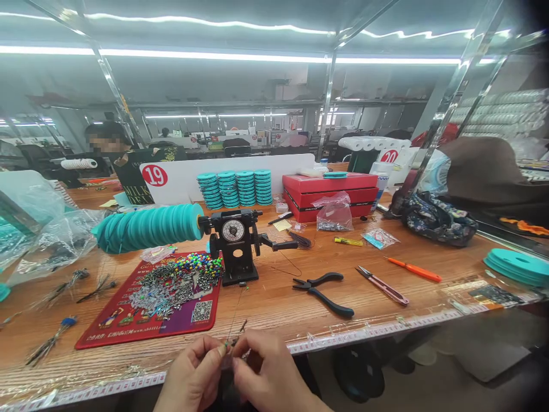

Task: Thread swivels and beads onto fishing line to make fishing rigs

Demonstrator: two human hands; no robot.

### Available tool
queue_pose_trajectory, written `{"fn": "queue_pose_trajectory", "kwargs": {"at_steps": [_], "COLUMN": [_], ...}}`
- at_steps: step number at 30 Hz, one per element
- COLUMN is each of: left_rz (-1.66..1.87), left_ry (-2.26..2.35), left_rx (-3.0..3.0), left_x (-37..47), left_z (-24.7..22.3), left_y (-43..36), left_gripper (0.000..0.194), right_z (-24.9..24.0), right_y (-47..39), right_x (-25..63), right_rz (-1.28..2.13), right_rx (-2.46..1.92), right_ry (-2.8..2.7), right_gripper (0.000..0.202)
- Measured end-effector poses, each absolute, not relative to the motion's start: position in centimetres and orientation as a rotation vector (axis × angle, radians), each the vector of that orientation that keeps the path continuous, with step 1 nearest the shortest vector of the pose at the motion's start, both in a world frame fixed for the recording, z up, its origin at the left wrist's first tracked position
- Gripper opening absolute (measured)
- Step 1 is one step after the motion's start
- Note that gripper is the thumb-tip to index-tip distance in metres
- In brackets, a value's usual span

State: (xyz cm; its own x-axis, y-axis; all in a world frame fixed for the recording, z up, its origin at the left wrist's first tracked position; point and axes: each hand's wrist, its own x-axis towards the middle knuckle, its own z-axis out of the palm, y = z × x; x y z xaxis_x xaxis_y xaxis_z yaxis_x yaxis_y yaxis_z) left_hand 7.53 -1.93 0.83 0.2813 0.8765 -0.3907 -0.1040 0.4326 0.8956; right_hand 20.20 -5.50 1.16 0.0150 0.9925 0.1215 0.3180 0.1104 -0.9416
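Note:
At the table's front edge my left hand (195, 369) pinches a thin line, with a small green bead (226, 344) at the fingertips. My right hand (268, 366) is close beside it, thumb and fingers pressed together; a short dark piece (243, 326) sticks up by its fingertips, and what lies between them is too small to name. The line runs up toward the hand-crank winder (234, 243), whose shaft carries a row of turquoise foam spools (148, 228). A red mat (189, 326) left of the hands bears heaped coloured beads and metal swivels and snaps.
Black-handled pliers (326, 294), pink-handled scissors-like snips (383, 286) and an orange tool (414, 269) lie to the right. Behind stand stacked turquoise spools (234, 190) and a red box (330, 197). Bundles of wire (51, 341) lie left. Turquoise discs (518, 267) sit far right.

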Motion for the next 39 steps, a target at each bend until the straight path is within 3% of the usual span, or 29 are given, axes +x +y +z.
{"fn": "queue_pose_trajectory", "kwargs": {"at_steps": [2,4,8,16,20,26,32,34,39], "left_rz": [0.809,0.851,0.886,0.964,0.916,0.866,0.865,0.902,1.312], "left_ry": [1.085,1.096,1.087,1.065,1.072,1.131,1.126,1.146,1.023], "left_rx": [0.928,0.987,1.138,1.204,1.378,2.032,2.251,2.331,2.715], "left_x": [7.5,7.3,6.9,6.9,6.5,5.6,6.2,6.4,6.5], "left_z": [0.7,0.6,0.9,0.5,1.0,2.3,2.8,2.7,0.7], "left_y": [-1.8,-1.5,-0.9,-1.9,-2.3,-2.1,-2.1,-1.9,-1.2], "left_gripper": [0.038,0.038,0.036,0.036,0.025,0.007,0.010,0.008,0.013], "right_z": [1.3,1.4,1.7,1.8,1.5,2.6,3.9,4.0,3.7], "right_y": [-5.7,-5.8,-6.1,-6.3,-6.3,-5.7,-3.5,-2.6,-0.3], "right_x": [20.5,20.7,21.3,21.7,21.9,22.1,22.2,22.1,22.1], "right_rz": [1.373,1.474,1.212,1.037,0.939,0.277,0.120,0.297,1.289], "right_rx": [-1.287,-1.239,-1.261,-1.285,-1.281,-1.234,-1.190,-1.260,-1.288], "right_ry": [-1.305,-1.295,-1.491,-1.616,-1.697,-1.966,-2.187,-2.147,-1.698], "right_gripper": [0.011,0.017,0.014,0.015,0.016,0.016,0.011,0.012,0.016]}}
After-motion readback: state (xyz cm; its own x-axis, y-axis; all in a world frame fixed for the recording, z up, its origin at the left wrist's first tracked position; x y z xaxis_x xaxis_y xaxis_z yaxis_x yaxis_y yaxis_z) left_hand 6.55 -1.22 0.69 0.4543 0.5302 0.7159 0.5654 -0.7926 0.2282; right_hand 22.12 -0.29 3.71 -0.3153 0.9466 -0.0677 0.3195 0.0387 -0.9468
